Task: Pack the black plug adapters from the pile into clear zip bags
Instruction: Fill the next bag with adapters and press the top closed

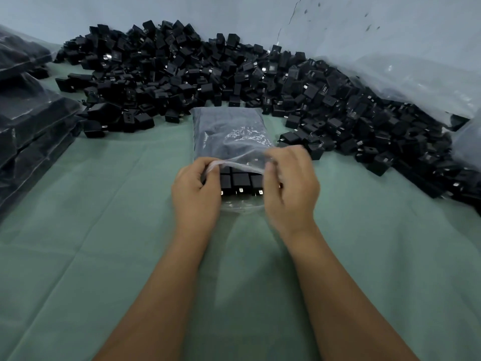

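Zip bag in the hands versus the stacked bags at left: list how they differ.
The zip bag lies alone on the green cloth, its mouth held open by the left hand and right hand; the stacked bags lie piled and untouched. Both hold black adapters.

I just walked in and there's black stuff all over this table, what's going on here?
A person is packing black plug adapters into a clear zip bag lying on the green cloth. The left hand and right hand pinch the bag's open mouth, where a row of adapters shows. A big loose pile lies behind it, and filled bags are stacked at the left.
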A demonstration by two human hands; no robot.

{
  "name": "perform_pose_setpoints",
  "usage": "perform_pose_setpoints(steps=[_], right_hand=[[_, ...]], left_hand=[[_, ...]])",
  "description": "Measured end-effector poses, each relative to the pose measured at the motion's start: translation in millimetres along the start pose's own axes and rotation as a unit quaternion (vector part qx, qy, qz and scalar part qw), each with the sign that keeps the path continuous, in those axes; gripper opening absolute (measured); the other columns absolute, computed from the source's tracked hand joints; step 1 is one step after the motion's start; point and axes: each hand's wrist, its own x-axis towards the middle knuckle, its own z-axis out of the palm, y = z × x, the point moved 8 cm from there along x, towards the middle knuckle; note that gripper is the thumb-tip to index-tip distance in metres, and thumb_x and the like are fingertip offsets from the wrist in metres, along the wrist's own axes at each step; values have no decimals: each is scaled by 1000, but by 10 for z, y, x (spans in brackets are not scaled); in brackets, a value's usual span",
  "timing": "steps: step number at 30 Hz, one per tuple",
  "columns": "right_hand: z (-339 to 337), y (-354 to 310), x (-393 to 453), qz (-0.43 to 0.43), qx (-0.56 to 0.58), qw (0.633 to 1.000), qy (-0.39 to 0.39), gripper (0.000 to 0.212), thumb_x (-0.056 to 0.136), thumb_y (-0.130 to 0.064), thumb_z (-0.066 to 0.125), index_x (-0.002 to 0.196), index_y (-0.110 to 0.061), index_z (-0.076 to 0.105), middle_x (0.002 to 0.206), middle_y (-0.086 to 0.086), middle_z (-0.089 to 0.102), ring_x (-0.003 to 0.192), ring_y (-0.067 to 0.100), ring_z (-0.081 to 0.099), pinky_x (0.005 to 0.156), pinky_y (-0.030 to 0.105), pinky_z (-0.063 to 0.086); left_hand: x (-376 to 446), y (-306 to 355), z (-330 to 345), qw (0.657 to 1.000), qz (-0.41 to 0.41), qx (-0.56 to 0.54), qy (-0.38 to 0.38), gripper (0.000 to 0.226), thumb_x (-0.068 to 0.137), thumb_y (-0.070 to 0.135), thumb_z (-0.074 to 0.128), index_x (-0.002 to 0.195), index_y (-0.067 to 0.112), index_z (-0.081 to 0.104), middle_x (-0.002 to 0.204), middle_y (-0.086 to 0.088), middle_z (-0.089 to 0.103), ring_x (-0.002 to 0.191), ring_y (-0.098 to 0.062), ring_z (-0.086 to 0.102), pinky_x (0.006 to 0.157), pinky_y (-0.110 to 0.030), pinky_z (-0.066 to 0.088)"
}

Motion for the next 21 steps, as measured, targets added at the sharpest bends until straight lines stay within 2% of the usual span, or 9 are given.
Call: perform_pose_setpoints(steps=[2, 3, 6, 8, 10, 12, 16, 18, 21], right_hand=[[-131, 412, -12, 147, 10, 988, 45, 28, 89, -8, 44, 107, -12, 65, 94, -4, 54, 87, 11, 52, 70, 21, 39], [-153, 597, -18, 213, -9, 977, 31, 34, 90, -8, 43, 116, -17, 63, 98, -6, 50, 91, 10, 50, 74, 21, 39], [-24, 1147, -177, 375, -92, 915, -119, 52, 96, -20, 44, 144, -36, 36, 109, -2, 40, 108, 18, 42, 92, 28, 35], [111, 1257, -257, 373, -220, 867, -245, 57, 98, -36, 42, 150, -40, 20, 124, 7, 36, 117, 25, 34, 99, 34, 28], [217, 1235, -274, 337, -275, 851, -295, 54, 98, -45, 38, 149, -41, 19, 141, 9, 29, 123, 27, 29, 100, 36, 25], [205, 1214, -245, 329, -264, 868, -262, 47, 96, -43, 44, 141, -38, 34, 138, 7, 35, 120, 26, 32, 96, 33, 26], [6, 1220, -218, 352, -184, 907, -142, 25, 86, -22, 62, 110, -26, 56, 112, 2, 55, 107, 24, 45, 86, 29, 38], [-84, 1223, -229, 396, -108, 909, -73, 25, 83, -15, 63, 105, -23, 56, 104, -2, 59, 104, 23, 52, 86, 35, 47], [-205, 1123, -226, 417, -17, 908, 26, 28, 79, -15, 62, 101, -28, 50, 97, -15, 56, 98, 19, 56, 83, 37, 50]], left_hand=[[-7, -22, 6, 1000, -14, 9, -4, 23, 88, 35, 48, 89, 27, 70, 88, -1, 69, 92, -23, 62, 87, -47, 51], [-4, -37, 10, 1000, -18, 12, -7, 23, 89, 35, 48, 89, 27, 70, 89, -1, 68, 93, -23, 62, 87, -46, 51], [6, -73, 14, 999, -29, 27, -7, 18, 93, 30, 51, 87, 28, 68, 91, -3, 68, 95, -23, 61, 88, -43, 50], [11, -73, 19, 999, -32, 33, -7, 18, 94, 29, 52, 86, 31, 67, 91, -2, 68, 95, -23, 61, 87, -41, 50], [7, -68, 27, 999, -36, 30, -11, 19, 91, 33, 50, 85, 30, 68, 89, -1, 68, 97, -23, 60, 88, -42, 50], [5, -62, 31, 999, -37, 25, -15, 21, 88, 37, 48, 84, 29, 68, 89, -2, 68, 99, -24, 60, 89, -43, 50], [13, -81, 38, 999, -42, 28, -19, 20, 89, 35, 49, 82, 31, 67, 90, -3, 68, 98, -24, 60, 88, -40, 50], [20, -89, 36, 998, -42, 33, -19, 19, 91, 33, 51, 81, 32, 66, 91, -5, 68, 98, -24, 60, 88, -39, 49], [31, -89, 35, 998, -46, 36, -19, 19, 92, 32, 51, 81, 31, 66, 91, -6, 67, 98, -24, 60, 88, -40, 49]])
